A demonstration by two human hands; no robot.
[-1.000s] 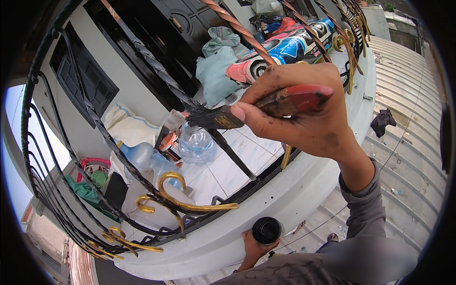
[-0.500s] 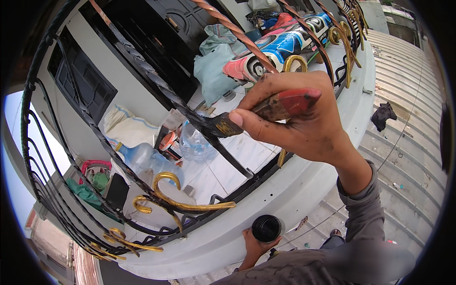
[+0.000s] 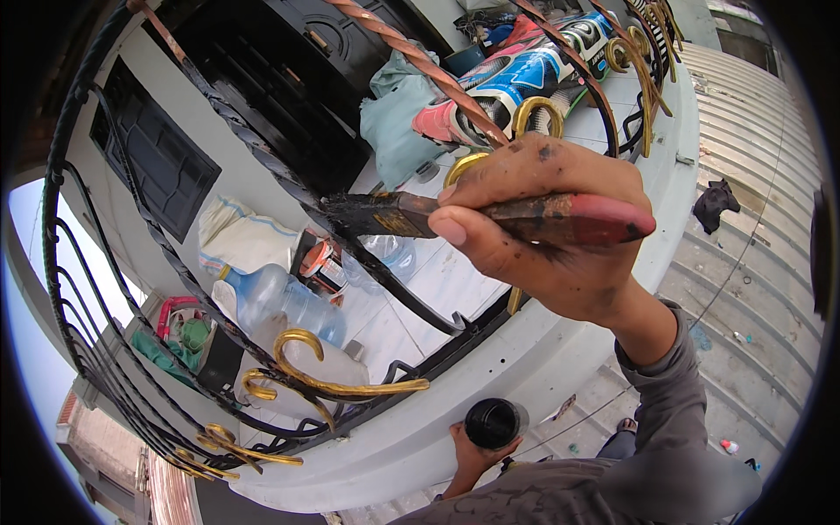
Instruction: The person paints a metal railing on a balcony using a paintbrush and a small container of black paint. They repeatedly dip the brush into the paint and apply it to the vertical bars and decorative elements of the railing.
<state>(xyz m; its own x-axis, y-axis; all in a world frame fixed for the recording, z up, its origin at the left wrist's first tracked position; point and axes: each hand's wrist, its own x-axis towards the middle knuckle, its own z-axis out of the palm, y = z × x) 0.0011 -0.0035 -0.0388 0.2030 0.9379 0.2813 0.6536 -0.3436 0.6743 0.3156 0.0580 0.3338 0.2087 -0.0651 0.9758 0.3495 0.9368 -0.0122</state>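
Pinching the probably light, stiff brush (image 3: 516, 219) by its handle (image 3: 586, 220), the centre-right right hand (image 3: 560, 241) is closed; lower-centre, the left hand (image 3: 472, 457) clasps a cup (image 3: 521, 422).

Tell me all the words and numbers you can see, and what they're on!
Pink, blue and white bundle: pale lettering on a dark part; I won't copy out printed words.
Paintbrush in the right hand: yellowish marks on its band, too smeared to read.
Orange-and-white tub: printing too small to read.
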